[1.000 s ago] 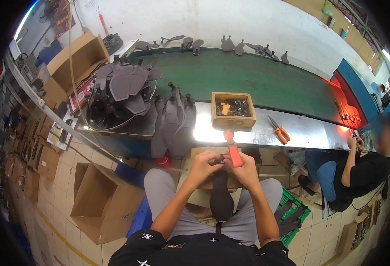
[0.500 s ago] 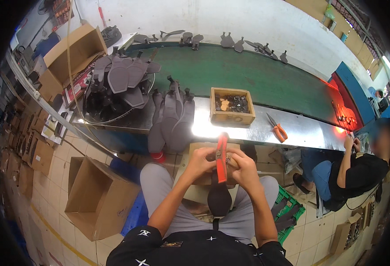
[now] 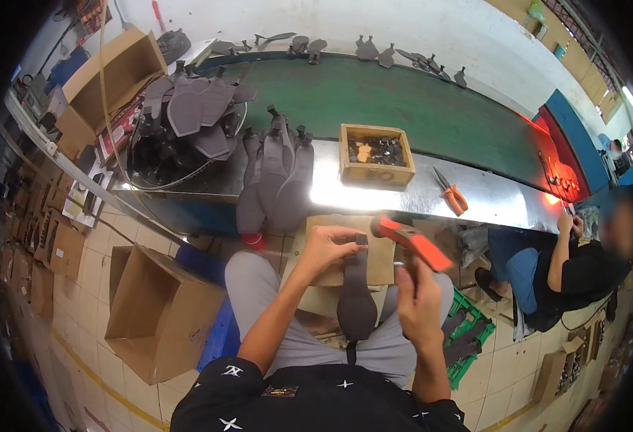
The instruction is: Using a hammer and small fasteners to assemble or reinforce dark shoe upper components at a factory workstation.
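Note:
Between my knees, a dark grey shoe sole [image 3: 357,309] rests with its broad end toward me and its narrow end on a tan work block [image 3: 380,263]. My left hand [image 3: 329,248] pinches the narrow end, where a small black heel piece [image 3: 362,239] sticks up. Just right of it, my right hand [image 3: 420,306] is closed around a red-orange hammer [image 3: 423,245], raised apart from the sole. The hammer's handle is mostly hidden by my fingers.
On the metal bench edge lie several soles [image 3: 273,176], a wooden box [image 3: 377,174] of small black parts, and orange-handled pliers [image 3: 451,193]. A green conveyor belt [image 3: 403,108] runs behind. Left is a cardboard box [image 3: 158,317]; right, a green crate [image 3: 467,335] and a seated person [image 3: 579,277].
My right hand has moved right and down, taking the hammer away from the sole. My left hand now pinches the sole's heel end, which the hammer covered before.

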